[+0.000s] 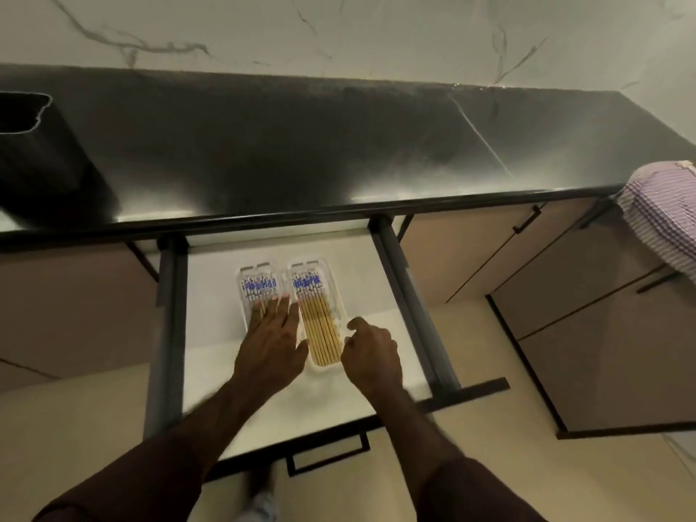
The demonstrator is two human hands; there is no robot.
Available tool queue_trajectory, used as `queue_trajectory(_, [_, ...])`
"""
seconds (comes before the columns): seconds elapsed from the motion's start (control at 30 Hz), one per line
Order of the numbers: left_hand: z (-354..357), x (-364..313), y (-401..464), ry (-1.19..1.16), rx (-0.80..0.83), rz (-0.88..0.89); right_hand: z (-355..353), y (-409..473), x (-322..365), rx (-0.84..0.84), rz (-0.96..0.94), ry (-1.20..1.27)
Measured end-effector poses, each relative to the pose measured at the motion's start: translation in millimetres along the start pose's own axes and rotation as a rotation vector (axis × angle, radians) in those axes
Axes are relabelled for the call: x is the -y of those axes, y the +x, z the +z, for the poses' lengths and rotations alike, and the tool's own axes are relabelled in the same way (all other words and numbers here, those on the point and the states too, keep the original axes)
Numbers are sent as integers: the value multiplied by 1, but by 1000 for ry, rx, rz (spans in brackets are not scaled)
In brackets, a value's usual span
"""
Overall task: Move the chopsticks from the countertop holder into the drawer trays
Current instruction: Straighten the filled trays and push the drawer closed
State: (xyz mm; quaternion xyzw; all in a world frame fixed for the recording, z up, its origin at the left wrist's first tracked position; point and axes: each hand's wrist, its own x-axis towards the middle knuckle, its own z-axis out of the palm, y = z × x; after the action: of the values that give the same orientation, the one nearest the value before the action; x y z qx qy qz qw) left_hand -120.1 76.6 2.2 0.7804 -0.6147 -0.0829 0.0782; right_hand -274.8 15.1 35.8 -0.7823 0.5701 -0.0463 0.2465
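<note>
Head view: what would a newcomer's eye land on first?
The open drawer below the dark countertop, with two clear trays side by side, full of chopsticks with blue-patterned tops. The left hand lies flat on the left tray; the right hand, fingers curled, sits at the near right edge of the right tray. A black holder stands far left on the counter.
</note>
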Motion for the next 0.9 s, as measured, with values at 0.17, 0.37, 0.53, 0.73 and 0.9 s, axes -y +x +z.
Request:
queue_trajectory(0.17, [-9, -7, -48, 43, -88, -53, -5, -31, -11, -9, -110, 36])
queue_trajectory(0.37, [-11, -24, -97, -14, -167, -139, -9, -61, -16, -74, -222, 97])
queue_trajectory(0.53, [-3, -28, -126, -92, -199, -166, -12, -79, -18, -96, -301, 150])
queue_trajectory(0.73, [16, -19, -159, -184, -260, -129, -6, -102, -25, -160, -332, 179])
queue_trajectory(0.9, [27, -8, -182, -204, -248, -132, 22, -129, -34, -127, -337, 126])
